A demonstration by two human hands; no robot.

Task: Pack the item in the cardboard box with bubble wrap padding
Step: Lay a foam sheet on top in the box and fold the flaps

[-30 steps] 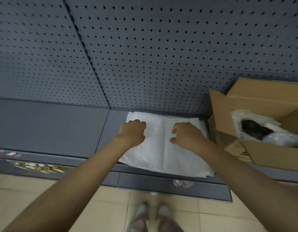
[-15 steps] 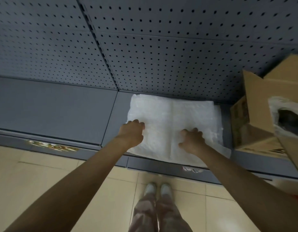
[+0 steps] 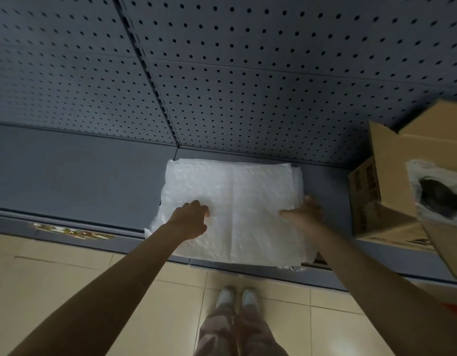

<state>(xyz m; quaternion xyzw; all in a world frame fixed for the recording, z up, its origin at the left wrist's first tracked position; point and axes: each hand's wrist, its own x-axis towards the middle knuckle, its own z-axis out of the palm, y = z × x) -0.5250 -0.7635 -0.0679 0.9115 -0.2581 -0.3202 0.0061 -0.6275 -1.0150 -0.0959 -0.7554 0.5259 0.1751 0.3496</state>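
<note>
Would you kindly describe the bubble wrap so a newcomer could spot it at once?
Find the grey shelf under the pegboard wall. Left of the cardboard box, the bubble wrap lies flat: the only white, dimpled sheet there.

A dark grey metal shelf [image 3: 81, 176] runs across below a pegboard back wall. A white sheet of bubble wrap [image 3: 235, 206] lies flat on the shelf, its near edge hanging slightly past the shelf's front lip. To the right of the bubble wrap, apart from it, an open cardboard box [image 3: 381, 196] stands on the shelf. Left of the bubble wrap the shelf surface is bare.
</note>
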